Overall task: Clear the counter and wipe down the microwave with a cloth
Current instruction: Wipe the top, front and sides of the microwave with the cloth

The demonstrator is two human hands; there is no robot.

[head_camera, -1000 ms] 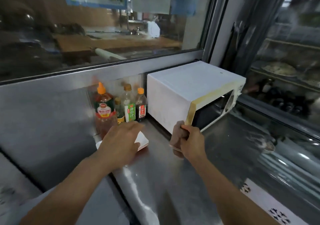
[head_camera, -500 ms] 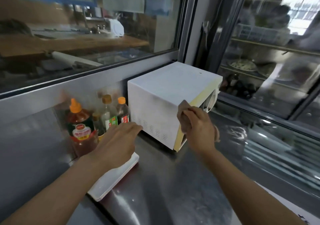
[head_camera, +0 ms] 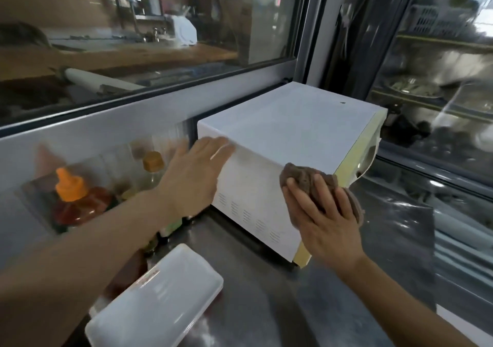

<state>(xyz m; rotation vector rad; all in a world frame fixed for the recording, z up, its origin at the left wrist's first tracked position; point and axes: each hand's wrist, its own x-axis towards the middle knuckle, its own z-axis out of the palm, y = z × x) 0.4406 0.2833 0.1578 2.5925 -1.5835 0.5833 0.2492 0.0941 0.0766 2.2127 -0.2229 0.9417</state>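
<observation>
The white boxy metal microwave (head_camera: 280,144) sits at the back of the shiny steel worktop (head_camera: 266,306), turned so its vented side faces the person. The right hand (head_camera: 322,218) presses a scrunched brown cloth (head_camera: 304,178) flat against that side, near the yellowed front edge, at about 3 o'clock from the middle of the view. Its fingers lie spread over the cloth, not curled round it. The left hand (head_camera: 194,176) is open with straight fingers and rests on the top back corner of the microwave, as if to hold it steady.

So the wiping looks just started. The top, the front and the door still look unwiped, I think.

The worktop is not cleared yet. A flat white plastic lidded box (head_camera: 154,301) lies at 7 o'clock. Sauce bottles, one with an orange cap (head_camera: 72,186), stand at 9 o'clock by the wall.
</observation>
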